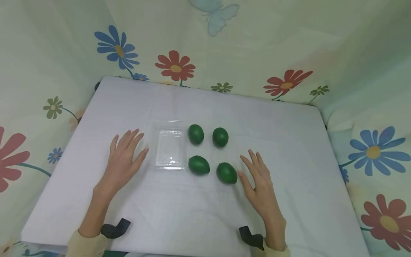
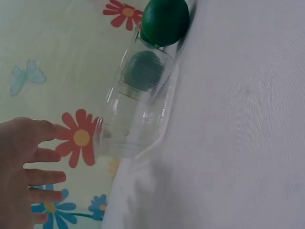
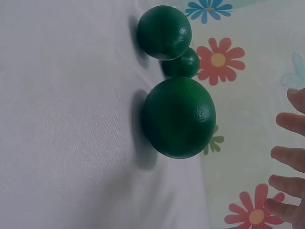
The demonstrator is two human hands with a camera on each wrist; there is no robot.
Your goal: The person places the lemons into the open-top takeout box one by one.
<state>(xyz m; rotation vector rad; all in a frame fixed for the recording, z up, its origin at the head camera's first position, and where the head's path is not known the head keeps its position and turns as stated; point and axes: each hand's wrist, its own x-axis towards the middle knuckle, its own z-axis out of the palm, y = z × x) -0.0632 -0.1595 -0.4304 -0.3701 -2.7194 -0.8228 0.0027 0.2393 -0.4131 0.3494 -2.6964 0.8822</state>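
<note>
A clear plastic box point(image 1: 171, 148) lies on the white table, left of several green limes. Two limes form the back row, one point(image 1: 196, 134) close by the box and another point(image 1: 220, 137) to its right. In front are a lime point(image 1: 199, 165) near the box's corner and one point(image 1: 227, 173) farther right. My left hand point(image 1: 123, 160) is held to the left of the box, fingers spread, holding nothing. My right hand point(image 1: 260, 187), also with fingers extended and nothing in it, is just right of the front right lime; in the right wrist view a lime point(image 3: 178, 118) stands apart from the fingers.
The white tabletop point(image 1: 179, 214) extends around the things. Behind it and at the sides hangs a flower-printed curtain point(image 1: 244, 53). Black curved pieces stick out by the left wrist point(image 1: 115, 228) and the right wrist point(image 1: 252, 238).
</note>
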